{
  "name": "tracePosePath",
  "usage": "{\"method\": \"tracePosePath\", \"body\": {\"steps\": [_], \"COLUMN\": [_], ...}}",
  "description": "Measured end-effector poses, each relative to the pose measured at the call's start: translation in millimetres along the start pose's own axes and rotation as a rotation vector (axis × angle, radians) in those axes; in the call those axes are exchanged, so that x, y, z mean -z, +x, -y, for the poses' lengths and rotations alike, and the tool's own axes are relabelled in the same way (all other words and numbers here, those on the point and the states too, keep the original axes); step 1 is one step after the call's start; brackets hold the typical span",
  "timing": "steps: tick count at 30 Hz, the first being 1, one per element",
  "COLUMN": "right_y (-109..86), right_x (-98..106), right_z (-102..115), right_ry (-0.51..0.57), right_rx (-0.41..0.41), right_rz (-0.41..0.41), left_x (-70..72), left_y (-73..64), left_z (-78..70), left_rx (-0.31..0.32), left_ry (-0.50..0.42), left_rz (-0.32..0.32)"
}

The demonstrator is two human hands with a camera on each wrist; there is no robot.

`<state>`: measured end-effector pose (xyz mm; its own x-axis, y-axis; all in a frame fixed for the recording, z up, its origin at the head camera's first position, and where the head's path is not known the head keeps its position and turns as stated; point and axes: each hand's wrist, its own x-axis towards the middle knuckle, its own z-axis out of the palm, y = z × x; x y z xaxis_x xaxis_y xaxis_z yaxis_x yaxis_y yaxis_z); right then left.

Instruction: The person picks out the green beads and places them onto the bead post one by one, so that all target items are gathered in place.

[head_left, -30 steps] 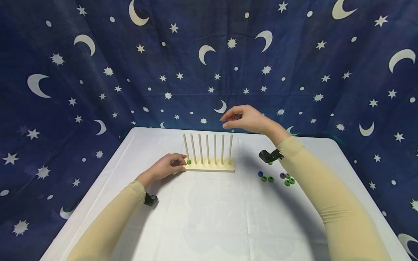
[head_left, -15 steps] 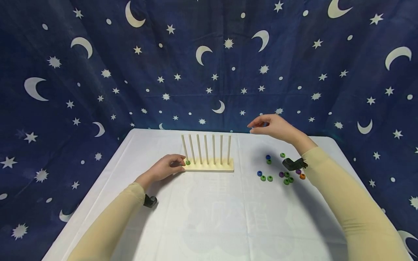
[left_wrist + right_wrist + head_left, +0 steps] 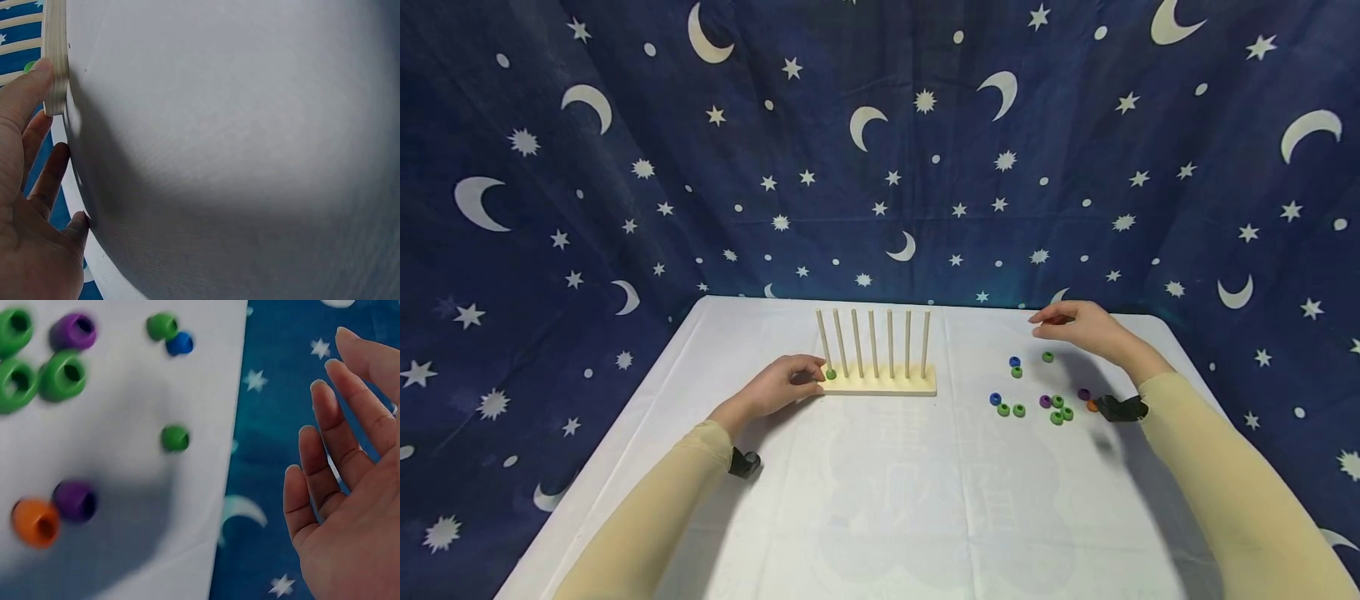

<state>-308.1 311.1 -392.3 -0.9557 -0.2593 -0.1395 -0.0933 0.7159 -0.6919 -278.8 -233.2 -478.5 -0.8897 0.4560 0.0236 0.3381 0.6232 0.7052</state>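
A wooden peg rack (image 3: 887,385) with several upright pegs stands on the white table. One green bead (image 3: 831,375) sits at the bottom of its leftmost peg. My left hand (image 3: 782,385) holds the left end of the rack's base between thumb and fingers. In the left wrist view the thumb (image 3: 39,78) lies against the base's edge. Over the table's back right, my right hand (image 3: 1086,327) hovers above the loose beads with nothing in it. Its fingers (image 3: 328,406) are spread and relaxed in the right wrist view. Below it lies a green bead (image 3: 175,438).
Loose beads lie right of the rack: green ones (image 3: 1018,410), blue ones (image 3: 996,399), purple ones (image 3: 1046,402) and an orange bead (image 3: 1092,406) partly behind the right wrist's camera. A dark blue star-and-moon curtain (image 3: 820,150) hangs around the table (image 3: 880,517).
My right hand has moved right and down, away from above the rack to over the loose beads. The left hand stays at the rack's left end.
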Motion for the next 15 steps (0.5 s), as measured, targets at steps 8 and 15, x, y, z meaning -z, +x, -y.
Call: {"method": "tracePosePath", "body": {"steps": [8,15], "right_y": [-8.0,-8.5], "right_x": [0.6,-6.3], "right_z": [-41.5,-59.7], "right_ry": [-0.014,-0.022], "right_rx": [-0.030,-0.041], "right_rz": [-0.023,-0.037], "left_x": [0.1,0.4], "left_y": [2.1,1.1], "left_z": [0.0,-0.4], "left_rx": [0.022,0.026], "left_ry": [0.008,0.002], "left_rz": [-0.005,-0.003]}}
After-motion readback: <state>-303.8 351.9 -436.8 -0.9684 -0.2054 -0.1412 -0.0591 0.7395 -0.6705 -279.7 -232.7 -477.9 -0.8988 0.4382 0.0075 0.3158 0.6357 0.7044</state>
